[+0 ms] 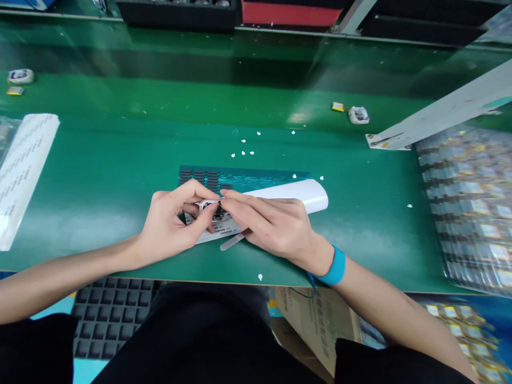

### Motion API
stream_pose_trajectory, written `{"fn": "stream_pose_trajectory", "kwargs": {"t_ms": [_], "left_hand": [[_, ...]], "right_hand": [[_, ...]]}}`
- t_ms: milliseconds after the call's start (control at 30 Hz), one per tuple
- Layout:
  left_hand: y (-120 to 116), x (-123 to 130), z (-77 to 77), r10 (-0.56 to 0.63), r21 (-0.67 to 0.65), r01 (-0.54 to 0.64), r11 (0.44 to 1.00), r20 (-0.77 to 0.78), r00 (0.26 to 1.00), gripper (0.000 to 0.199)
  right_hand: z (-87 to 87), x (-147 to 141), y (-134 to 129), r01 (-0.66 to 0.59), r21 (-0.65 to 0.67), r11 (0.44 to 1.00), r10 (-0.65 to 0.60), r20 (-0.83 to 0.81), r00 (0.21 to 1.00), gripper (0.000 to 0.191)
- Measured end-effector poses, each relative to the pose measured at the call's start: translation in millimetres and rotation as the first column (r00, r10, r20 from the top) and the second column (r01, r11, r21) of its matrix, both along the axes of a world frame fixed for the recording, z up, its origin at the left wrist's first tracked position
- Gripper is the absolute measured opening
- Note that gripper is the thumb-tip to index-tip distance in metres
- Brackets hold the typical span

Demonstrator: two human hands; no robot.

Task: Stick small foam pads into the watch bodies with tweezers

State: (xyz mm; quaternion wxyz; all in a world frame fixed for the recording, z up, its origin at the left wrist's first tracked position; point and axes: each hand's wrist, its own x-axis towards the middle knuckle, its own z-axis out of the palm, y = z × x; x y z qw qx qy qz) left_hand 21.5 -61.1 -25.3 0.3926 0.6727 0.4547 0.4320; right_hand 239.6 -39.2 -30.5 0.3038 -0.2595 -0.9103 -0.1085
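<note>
**Both hands pinching a small part at mid-bench**

Left hand point(172, 226) and right hand point(272, 226) meeting fingertip to fingertip over a small dark component point(218, 212), pinched between them; too small to tell more. Directly beneath, a curled white label sheet point(304, 193), overlapping a blue sheet of dark strips point(208, 178) just behind the hands. Blue wrist strap point(335, 266) on the right wrist. Far right of the component, trays of yellow-and-silver parts point(472, 202); far left, a white printed strip point(24, 165). All on the green bench mat point(120, 160).
</note>
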Motion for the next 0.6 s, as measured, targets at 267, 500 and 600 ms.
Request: {"fn": "stream_pose_trajectory", "kwargs": {"t_ms": [267, 500, 600], "left_hand": [[-0.3, 2.4, -1.0, 0.001, -0.079, 0.003, 0.997, 0.051, 0.999, 0.003], [-5.2, 5.4, -1.4, -0.014, -0.049, 0.021, 0.999, 0.141, 0.99, 0.008], [-6.3, 5.2, -2.3, -0.007, 0.009, 0.006, 1.0, 0.126, 0.992, 0.01]], "right_hand": [[4.1, -1.4, -1.1, 0.023, 0.002, 1.0, -0.023, 0.065, 0.998, 0.029], [-3.1, -0.4, -1.3, -0.063, -0.029, 0.998, 0.059, -0.11, 0.992, 0.026], [-3.3, 2.5, -3.2, -0.112, 0.001, 0.994, 0.112, -0.068, 0.991, 0.028]]}}
